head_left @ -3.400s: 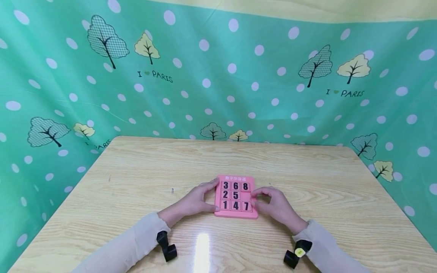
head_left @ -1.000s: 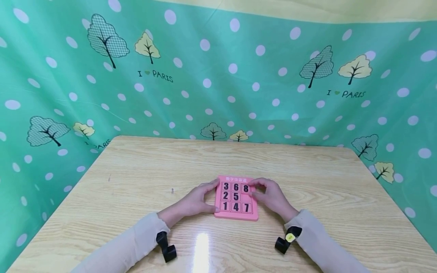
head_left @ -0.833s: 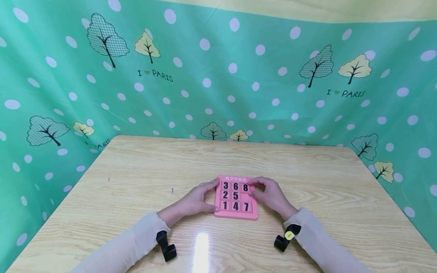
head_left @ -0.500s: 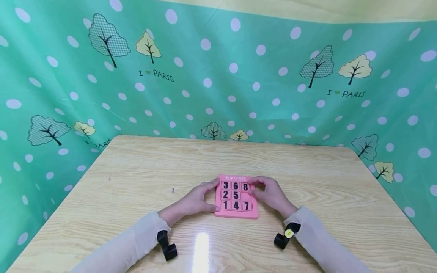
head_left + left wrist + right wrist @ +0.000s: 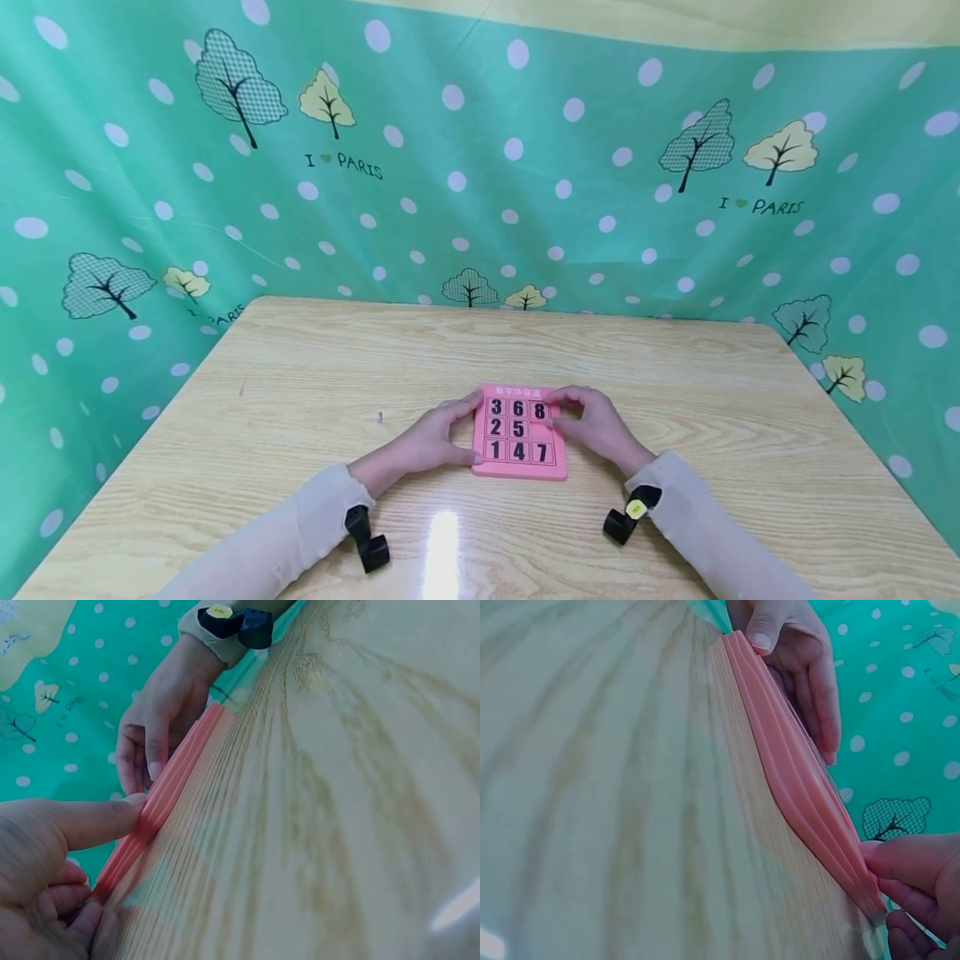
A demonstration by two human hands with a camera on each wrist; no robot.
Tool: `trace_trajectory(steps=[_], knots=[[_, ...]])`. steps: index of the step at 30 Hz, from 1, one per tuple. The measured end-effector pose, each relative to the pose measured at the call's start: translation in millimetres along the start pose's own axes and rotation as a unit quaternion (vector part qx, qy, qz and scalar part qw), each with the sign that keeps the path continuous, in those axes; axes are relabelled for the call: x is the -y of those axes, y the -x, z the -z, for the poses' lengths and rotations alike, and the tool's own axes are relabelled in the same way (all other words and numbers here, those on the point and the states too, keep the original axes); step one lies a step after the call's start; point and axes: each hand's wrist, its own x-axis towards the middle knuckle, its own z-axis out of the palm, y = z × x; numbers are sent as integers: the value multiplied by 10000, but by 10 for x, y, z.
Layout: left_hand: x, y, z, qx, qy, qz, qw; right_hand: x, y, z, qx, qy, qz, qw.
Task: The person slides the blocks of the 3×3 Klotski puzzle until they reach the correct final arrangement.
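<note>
The head view is brightly and evenly lit, and only faint, soft shadows are cast on the worktop (image 5: 337, 350), where a white streak of glare (image 5: 442, 554) is thrown. The digits on the pink number board (image 5: 517, 470) are rendered legibly; dots on the cloth (image 5: 420, 83) are stretched toward the side edges. Both wrist views are dimmer and hazier, with nearby wood grain smeared and glare caught in a lower corner

The tabletop (image 5: 637, 358) is viewed from above by the head camera, aimed forward and down from farthest back, the dotted cloth (image 5: 480, 125) included behind; by the left wrist camera (image 5: 373, 553) the pink board (image 5: 161, 806) is seen close, low and tilted, past the left hand (image 5: 45, 862) toward the right hand (image 5: 166, 709); by the right wrist camera (image 5: 619, 527) this is reversed; board and hands are shared throughout.
</note>
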Motion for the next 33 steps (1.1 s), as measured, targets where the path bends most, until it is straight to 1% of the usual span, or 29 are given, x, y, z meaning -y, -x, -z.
trace_trajectory(steps=[4, 12, 19, 27, 33], knots=[[9, -3, -7, -7, 30, 1, 10000, -4, 8, 9, 81, -131, -61, 9999], [7, -5, -3, -8, -53, -30, 10000, -14, 72, 10, 236, -220, 7, 9995], [7, 2, 0, -4, -29, -11, 10000, -34, 138, 3, 258, -349, 125, 9990], [-2, 2, -11, -2, -2, 13, 10000, -25, 208, 11, 293, -383, 10, 9988], [-15, 5, -9, -12, -19, 41, 10000, -20, 207, 2, 231, -362, -6, 9991]])
